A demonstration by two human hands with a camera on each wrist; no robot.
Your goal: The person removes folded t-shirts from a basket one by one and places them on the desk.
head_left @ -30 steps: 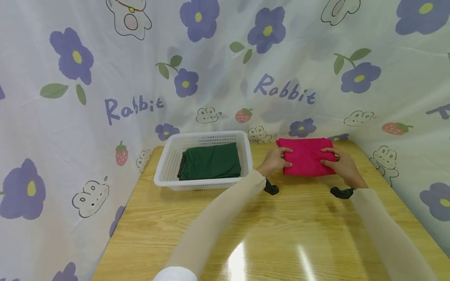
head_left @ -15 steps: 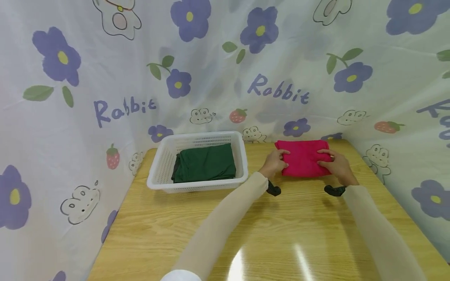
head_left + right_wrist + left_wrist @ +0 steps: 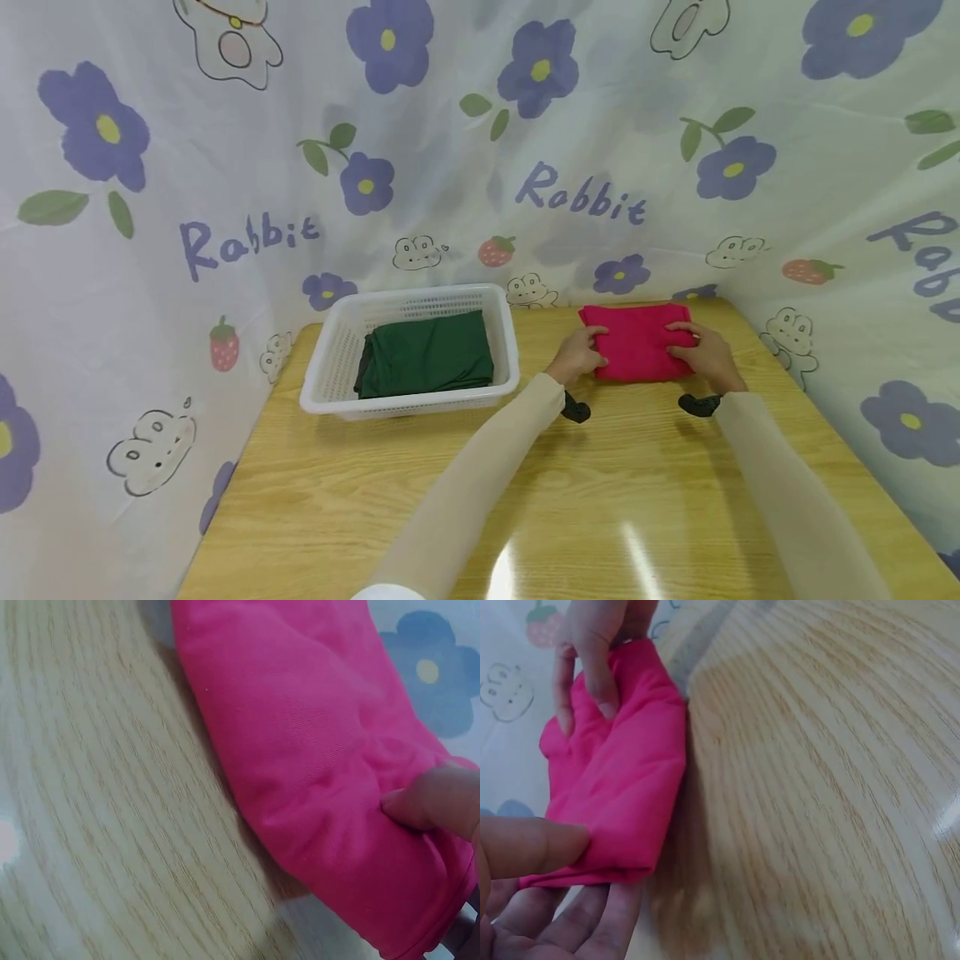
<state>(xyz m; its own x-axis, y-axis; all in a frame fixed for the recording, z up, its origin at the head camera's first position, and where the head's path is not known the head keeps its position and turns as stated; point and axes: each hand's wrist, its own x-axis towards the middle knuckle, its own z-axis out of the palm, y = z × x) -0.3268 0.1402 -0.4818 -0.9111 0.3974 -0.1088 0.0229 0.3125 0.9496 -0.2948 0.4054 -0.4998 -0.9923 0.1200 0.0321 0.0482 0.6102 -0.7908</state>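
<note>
A bright pink folded cloth (image 3: pixel 637 343), perhaps a garment, is held by both hands at the back right of the table. My left hand (image 3: pixel 578 353) grips its left end; in the left wrist view the thumb presses on top and the fingers (image 3: pixel 592 919) are curled beneath. My right hand (image 3: pixel 708 357) pinches the opposite end, its thumb (image 3: pixel 427 802) denting the fabric in the right wrist view. Dark shadow lies along the cloth's near edge; whether it touches the table cannot be told.
To the left stands a white perforated basket (image 3: pixel 318 379) with a dark green folded cloth (image 3: pixel 427 354) in it. All this is on a wood-grain table (image 3: pixel 420 483). A patterned curtain (image 3: pixel 450 125) hangs close behind the table and along its sides.
The whole scene has shifted left in the head view as the head turned. Both hands keep their grip on the pink cloth, which stands slightly nearer the basket.
</note>
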